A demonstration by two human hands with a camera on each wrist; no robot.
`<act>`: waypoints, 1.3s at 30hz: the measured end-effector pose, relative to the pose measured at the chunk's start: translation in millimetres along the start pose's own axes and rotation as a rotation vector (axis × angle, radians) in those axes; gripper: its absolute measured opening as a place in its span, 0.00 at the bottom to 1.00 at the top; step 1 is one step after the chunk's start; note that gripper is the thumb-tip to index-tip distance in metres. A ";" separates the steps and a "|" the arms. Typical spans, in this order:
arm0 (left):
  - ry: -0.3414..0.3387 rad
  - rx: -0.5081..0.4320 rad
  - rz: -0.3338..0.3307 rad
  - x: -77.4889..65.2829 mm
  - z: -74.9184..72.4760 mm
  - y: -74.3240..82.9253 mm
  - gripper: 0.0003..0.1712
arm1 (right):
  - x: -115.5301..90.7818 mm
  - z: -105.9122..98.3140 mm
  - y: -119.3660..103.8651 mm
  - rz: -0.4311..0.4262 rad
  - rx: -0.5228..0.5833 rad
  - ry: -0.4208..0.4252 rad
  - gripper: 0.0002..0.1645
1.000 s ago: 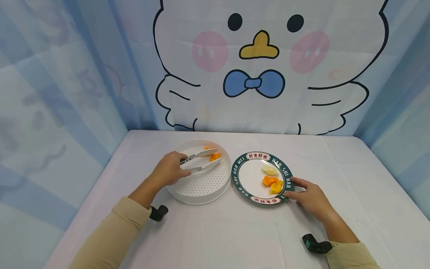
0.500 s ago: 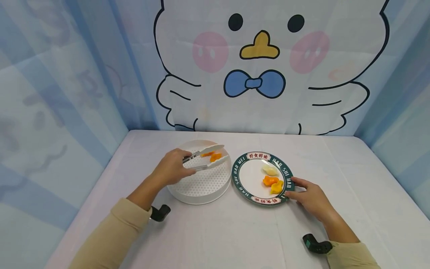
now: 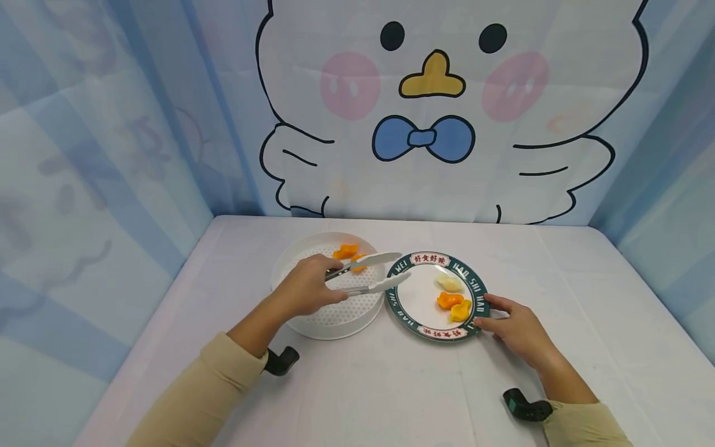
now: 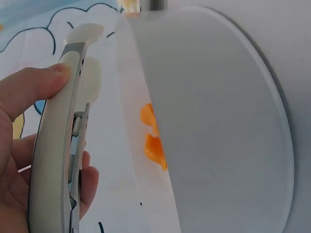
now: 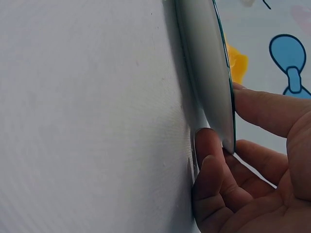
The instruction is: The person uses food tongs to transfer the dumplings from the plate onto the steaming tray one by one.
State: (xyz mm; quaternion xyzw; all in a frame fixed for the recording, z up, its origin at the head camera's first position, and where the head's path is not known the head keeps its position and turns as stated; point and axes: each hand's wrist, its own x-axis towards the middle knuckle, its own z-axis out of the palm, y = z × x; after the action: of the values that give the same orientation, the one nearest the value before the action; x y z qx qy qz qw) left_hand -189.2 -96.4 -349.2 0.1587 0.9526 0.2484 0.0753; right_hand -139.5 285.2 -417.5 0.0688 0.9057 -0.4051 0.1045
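My left hand (image 3: 309, 287) holds a pair of tongs (image 3: 375, 288) with pale tips. The tips stand apart between the white perforated steamer basket (image 3: 335, 326) and the plate, and nothing shows between them. Inside the basket are two small orange pieces (image 3: 345, 251), one partly hidden behind the tongs. My right hand (image 3: 516, 329) pinches the right rim of the round, green-rimmed plate (image 3: 402, 310), thumb on top and fingers below, as the right wrist view shows. On the plate lie a cream piece (image 3: 449, 283), an orange piece (image 3: 449, 301) and a yellow piece (image 3: 460, 311).
Basket and plate stand side by side on a white-covered table (image 3: 391, 391), the plate's left rim close against the basket. A printed curtain (image 3: 424, 186) hangs behind the table. More curtain hangs at both sides.
My left hand has moved right with the tongs, from around the orange pieces in the basket to the plate's left rim. Those pieces stay in the basket. The right hand and plate have not moved.
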 end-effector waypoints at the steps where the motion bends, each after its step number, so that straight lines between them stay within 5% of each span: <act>1: -0.002 -0.002 0.005 0.1 1.2 1.5 0.35 | 0.1 0.0 0.0 0.001 -0.001 0.000 0.49; 16: -0.046 -0.034 0.032 4.9 23.6 24.2 0.34 | 1.0 0.2 -0.6 0.016 0.002 -0.003 0.49; 39: -0.093 0.069 0.106 13.8 49.6 45.5 0.30 | 0.7 0.6 -0.3 0.010 0.010 -0.004 0.50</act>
State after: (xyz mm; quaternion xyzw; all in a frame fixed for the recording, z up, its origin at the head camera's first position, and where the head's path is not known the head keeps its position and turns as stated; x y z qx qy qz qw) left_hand -179.1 -31.8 -370.4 0.2226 0.9463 0.2117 0.1006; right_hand -140.1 284.6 -417.8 0.0730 0.9030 -0.4094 0.1081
